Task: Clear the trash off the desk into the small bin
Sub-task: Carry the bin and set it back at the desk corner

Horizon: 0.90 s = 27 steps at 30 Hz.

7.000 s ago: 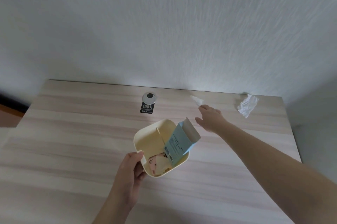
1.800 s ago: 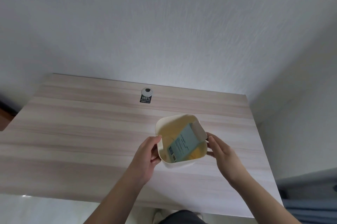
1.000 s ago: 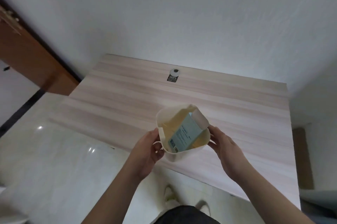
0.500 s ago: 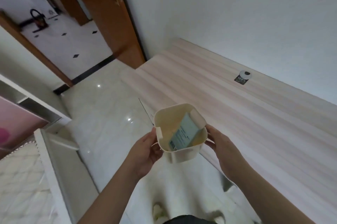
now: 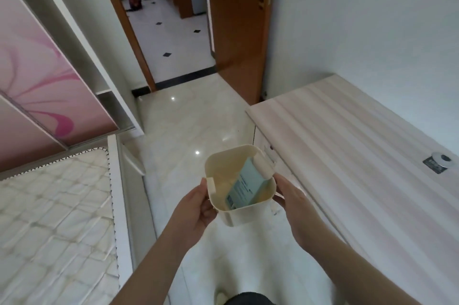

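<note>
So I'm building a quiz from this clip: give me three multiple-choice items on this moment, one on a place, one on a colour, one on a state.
1. Where is the bin?
A on the desk
B held over the floor
C on the bed

2. What colour is the box inside it?
A red
B black
C light blue

3. How is the bin held?
A by both hands
B by the left only
C by neither

Answers:
1 B, floor tiles show beneath it, the desk beside it.
2 C, its printed face is pale blue.
3 A, left hand and right hand grip opposite sides.

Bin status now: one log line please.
small bin held off desk | left hand, right hand gripping | blue box inside
</note>
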Each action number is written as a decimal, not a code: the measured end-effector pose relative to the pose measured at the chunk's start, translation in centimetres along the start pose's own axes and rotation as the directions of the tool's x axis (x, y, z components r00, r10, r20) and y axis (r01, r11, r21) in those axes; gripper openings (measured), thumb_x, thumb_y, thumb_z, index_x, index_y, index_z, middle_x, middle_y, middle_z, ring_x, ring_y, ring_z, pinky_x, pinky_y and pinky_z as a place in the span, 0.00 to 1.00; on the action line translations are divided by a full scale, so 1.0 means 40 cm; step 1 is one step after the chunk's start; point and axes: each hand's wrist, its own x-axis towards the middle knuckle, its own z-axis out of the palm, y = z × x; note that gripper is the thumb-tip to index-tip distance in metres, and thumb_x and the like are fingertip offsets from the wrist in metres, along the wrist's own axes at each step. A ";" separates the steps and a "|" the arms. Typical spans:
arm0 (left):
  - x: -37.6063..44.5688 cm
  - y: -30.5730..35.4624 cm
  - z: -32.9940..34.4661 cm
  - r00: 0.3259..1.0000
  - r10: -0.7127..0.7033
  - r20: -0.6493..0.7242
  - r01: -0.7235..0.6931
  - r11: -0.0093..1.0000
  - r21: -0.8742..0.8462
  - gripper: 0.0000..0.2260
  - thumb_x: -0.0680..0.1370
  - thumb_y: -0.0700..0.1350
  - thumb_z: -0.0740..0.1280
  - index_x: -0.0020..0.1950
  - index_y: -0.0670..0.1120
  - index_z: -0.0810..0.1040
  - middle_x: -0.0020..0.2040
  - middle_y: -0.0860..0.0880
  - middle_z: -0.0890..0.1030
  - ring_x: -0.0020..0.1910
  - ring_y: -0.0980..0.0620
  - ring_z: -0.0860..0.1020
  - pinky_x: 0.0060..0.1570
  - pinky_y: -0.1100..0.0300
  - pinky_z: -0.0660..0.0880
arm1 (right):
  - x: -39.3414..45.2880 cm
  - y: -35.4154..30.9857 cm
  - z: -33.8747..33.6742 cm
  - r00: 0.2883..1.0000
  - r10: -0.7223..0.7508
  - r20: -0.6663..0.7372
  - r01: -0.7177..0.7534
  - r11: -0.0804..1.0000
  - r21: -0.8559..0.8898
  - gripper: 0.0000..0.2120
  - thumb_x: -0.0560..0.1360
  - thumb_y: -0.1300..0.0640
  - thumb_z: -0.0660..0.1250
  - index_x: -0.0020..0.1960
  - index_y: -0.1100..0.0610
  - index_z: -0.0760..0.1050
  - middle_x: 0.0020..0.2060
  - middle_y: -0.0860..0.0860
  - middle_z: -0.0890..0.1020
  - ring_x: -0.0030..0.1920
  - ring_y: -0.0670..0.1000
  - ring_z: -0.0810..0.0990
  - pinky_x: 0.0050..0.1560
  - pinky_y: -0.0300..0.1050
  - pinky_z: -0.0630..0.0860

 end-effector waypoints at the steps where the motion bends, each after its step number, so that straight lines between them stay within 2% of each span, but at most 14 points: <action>1: 0.004 0.023 -0.029 1.000 0.014 -0.004 -0.014 1.000 -0.004 0.15 0.73 0.57 0.67 0.40 0.47 0.85 0.29 0.52 0.77 0.24 0.57 0.72 0.25 0.65 0.71 | 0.016 -0.009 0.035 1.000 -0.003 0.007 0.004 1.000 -0.008 0.18 0.81 0.42 0.51 0.61 0.41 0.77 0.58 0.43 0.82 0.61 0.45 0.78 0.69 0.55 0.66; 4: 0.014 0.082 -0.091 0.997 0.056 -0.054 -0.056 0.998 -0.010 0.13 0.73 0.56 0.67 0.40 0.48 0.85 0.29 0.52 0.77 0.24 0.58 0.71 0.25 0.65 0.70 | 0.055 -0.028 0.121 0.999 -0.032 0.030 0.033 0.999 -0.022 0.18 0.82 0.45 0.50 0.58 0.39 0.78 0.55 0.41 0.83 0.56 0.41 0.80 0.67 0.51 0.69; 7: 0.031 0.121 -0.135 0.985 0.074 -0.156 -0.079 0.997 -0.025 0.11 0.76 0.53 0.68 0.41 0.47 0.84 0.33 0.50 0.79 0.26 0.56 0.74 0.26 0.63 0.71 | 0.092 -0.035 0.171 0.998 -0.041 0.040 0.042 0.999 -0.025 0.17 0.82 0.45 0.50 0.60 0.40 0.77 0.55 0.41 0.83 0.55 0.39 0.80 0.67 0.50 0.70; 10: 0.060 0.141 -0.156 0.984 0.091 -0.152 -0.082 0.995 0.061 0.10 0.76 0.49 0.67 0.50 0.43 0.81 0.36 0.48 0.80 0.31 0.54 0.77 0.30 0.61 0.75 | 0.133 -0.042 0.188 0.999 -0.030 0.045 0.031 0.999 -0.032 0.18 0.82 0.43 0.50 0.63 0.40 0.75 0.57 0.41 0.82 0.58 0.41 0.79 0.67 0.50 0.70; 12: 0.084 0.152 -0.157 0.985 0.107 -0.132 -0.091 0.989 0.118 0.12 0.75 0.50 0.69 0.52 0.43 0.82 0.39 0.45 0.79 0.34 0.51 0.76 0.33 0.59 0.76 | 0.164 -0.047 0.188 0.999 -0.030 0.038 0.032 0.998 -0.048 0.18 0.81 0.41 0.50 0.62 0.40 0.75 0.57 0.41 0.82 0.58 0.42 0.79 0.65 0.50 0.70; 14: 0.115 0.167 -0.152 0.983 0.119 -0.137 -0.099 0.984 0.146 0.12 0.72 0.51 0.72 0.51 0.45 0.83 0.41 0.41 0.76 0.37 0.48 0.73 0.35 0.59 0.75 | 0.202 -0.052 0.185 0.999 -0.041 0.021 0.042 0.997 -0.065 0.18 0.82 0.42 0.49 0.60 0.39 0.76 0.54 0.40 0.83 0.55 0.40 0.80 0.62 0.46 0.73; 16: 0.156 0.186 -0.144 0.978 0.133 -0.160 -0.105 0.980 0.171 0.13 0.69 0.53 0.73 0.49 0.46 0.83 0.43 0.41 0.73 0.40 0.44 0.70 0.36 0.57 0.75 | 0.246 -0.059 0.179 0.998 -0.063 0.003 0.063 0.993 -0.098 0.17 0.82 0.43 0.49 0.56 0.35 0.77 0.52 0.38 0.83 0.53 0.38 0.80 0.56 0.41 0.75; 18: 0.205 0.207 -0.131 0.973 0.147 -0.177 -0.113 0.976 0.186 0.13 0.68 0.53 0.73 0.47 0.46 0.83 0.46 0.41 0.74 0.43 0.42 0.70 0.39 0.53 0.73 | 0.299 -0.071 0.167 0.996 -0.088 -0.012 0.086 0.989 -0.118 0.18 0.82 0.44 0.49 0.54 0.34 0.77 0.52 0.38 0.83 0.54 0.39 0.80 0.52 0.41 0.75; 20: 0.263 0.233 -0.111 0.967 0.166 -0.191 -0.123 0.968 0.219 0.11 0.67 0.53 0.72 0.44 0.47 0.83 0.43 0.41 0.74 0.40 0.43 0.70 0.38 0.53 0.73 | 0.366 -0.085 0.144 0.993 -0.113 -0.026 0.110 0.988 -0.112 0.18 0.82 0.46 0.49 0.53 0.37 0.78 0.51 0.41 0.84 0.53 0.42 0.81 0.53 0.46 0.76; 22: 0.322 0.264 -0.090 0.967 0.180 -0.179 -0.131 0.958 0.256 0.11 0.68 0.52 0.71 0.41 0.45 0.81 0.35 0.43 0.74 0.33 0.48 0.71 0.32 0.59 0.72 | 0.437 -0.112 0.114 0.992 -0.127 -0.016 0.125 0.986 -0.112 0.20 0.83 0.48 0.48 0.52 0.40 0.80 0.50 0.42 0.85 0.52 0.44 0.81 0.56 0.50 0.77; 24: 0.380 0.301 -0.063 0.976 0.178 -0.123 -0.138 0.951 0.278 0.10 0.69 0.51 0.69 0.38 0.45 0.78 0.28 0.49 0.73 0.25 0.54 0.69 0.24 0.64 0.68 | 0.507 -0.155 0.085 0.992 -0.124 0.022 0.126 0.978 -0.168 0.20 0.83 0.47 0.48 0.52 0.39 0.79 0.50 0.38 0.83 0.51 0.40 0.81 0.57 0.48 0.76; 27: 0.447 0.346 -0.028 0.984 0.161 -0.075 -0.129 0.940 0.316 0.09 0.71 0.49 0.67 0.38 0.43 0.76 0.27 0.50 0.72 0.24 0.54 0.69 0.22 0.65 0.66 | 0.596 -0.219 0.048 0.992 -0.095 0.088 0.113 0.969 -0.220 0.18 0.83 0.45 0.48 0.53 0.32 0.76 0.50 0.32 0.81 0.51 0.35 0.78 0.58 0.44 0.74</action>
